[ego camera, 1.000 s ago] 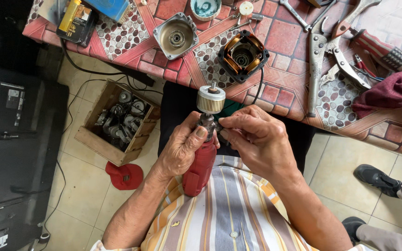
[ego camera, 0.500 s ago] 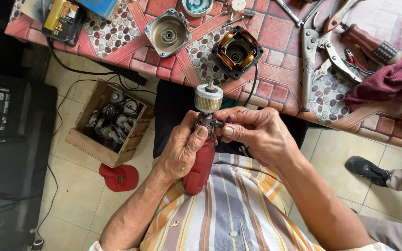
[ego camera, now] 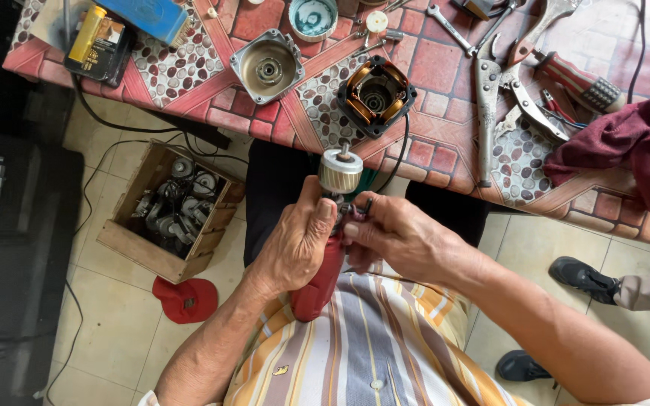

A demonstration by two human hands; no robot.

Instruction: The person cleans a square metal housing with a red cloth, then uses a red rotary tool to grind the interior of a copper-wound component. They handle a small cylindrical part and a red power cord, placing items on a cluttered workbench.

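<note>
Gripping a red plastic tool body (ego camera: 317,286) against the striped shirt, the left hand (ego camera: 295,244) had its fingers clenched round the handle, thumb pointing up toward the ribbed, pale metal rotor (ego camera: 340,171) that stood out of the tool's top. The right hand (ego camera: 400,240) came in from the side, wrist bent, its fingertips pinched on small dark parts just below the rotor; exactly what they grasped I cannot tell. Beyond the hands, the tiled surface (ego camera: 438,68) carried a round grey metal cover (ego camera: 267,66), a black housing with copper windings (ego camera: 376,95), long steel pliers (ego camera: 487,113) and a crumpled maroon cloth (ego camera: 626,146). A wooden box (ego camera: 171,210) of metal parts sat on the floor.
</note>
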